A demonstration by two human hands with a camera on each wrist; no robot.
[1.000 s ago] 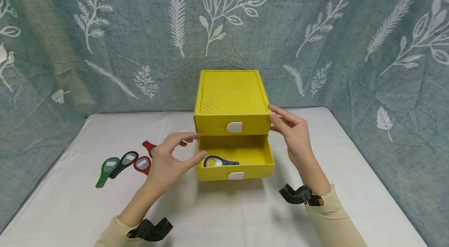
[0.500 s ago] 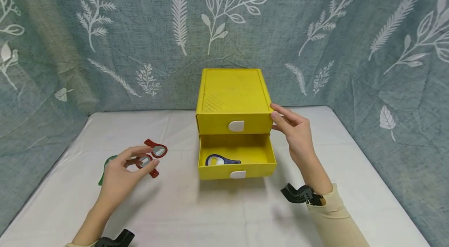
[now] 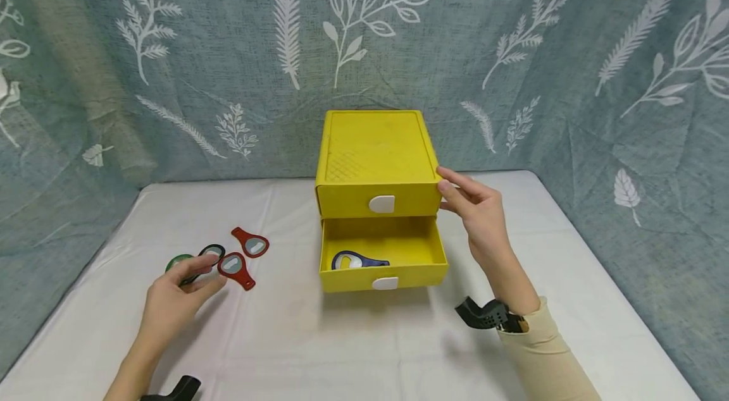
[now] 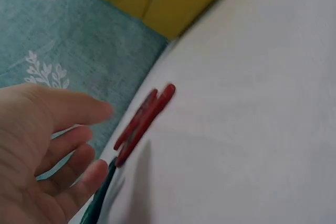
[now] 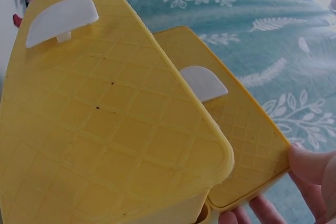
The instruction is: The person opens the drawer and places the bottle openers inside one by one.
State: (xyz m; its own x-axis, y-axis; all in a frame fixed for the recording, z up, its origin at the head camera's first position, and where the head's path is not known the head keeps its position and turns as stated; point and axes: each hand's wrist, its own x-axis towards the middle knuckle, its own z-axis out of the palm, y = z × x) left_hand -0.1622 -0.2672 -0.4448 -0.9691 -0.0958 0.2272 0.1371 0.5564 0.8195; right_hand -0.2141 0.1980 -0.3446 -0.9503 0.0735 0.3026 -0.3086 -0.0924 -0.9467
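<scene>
the left hand (image 3: 173, 303) is held with fingers parted, not gripping, near a black round-headed bottle opener (image 3: 213, 248) and a green bottle opener (image 3: 178, 260); two red bottle openers (image 3: 232, 265) are placed just beside. a navy-blue bottle opener (image 3: 364, 261) is contained in the extended lower drawer (image 3: 347, 283) of a yellow plastic cabinet (image 3: 378, 148); its right side is touched by the right hand (image 3: 481, 217), fingers unclenched.

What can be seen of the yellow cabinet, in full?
The cabinet is yellow and looks plastic, with a crosshatched patch on top. It stands upright on the white cloth, before the curtain. Its upper drawer is shut; its lower drawer is pulled open, with a blue opener inside. Each ridged front bears a white handle. The person's right grip touches the cabinet's right side near the upper front corner.
</scene>
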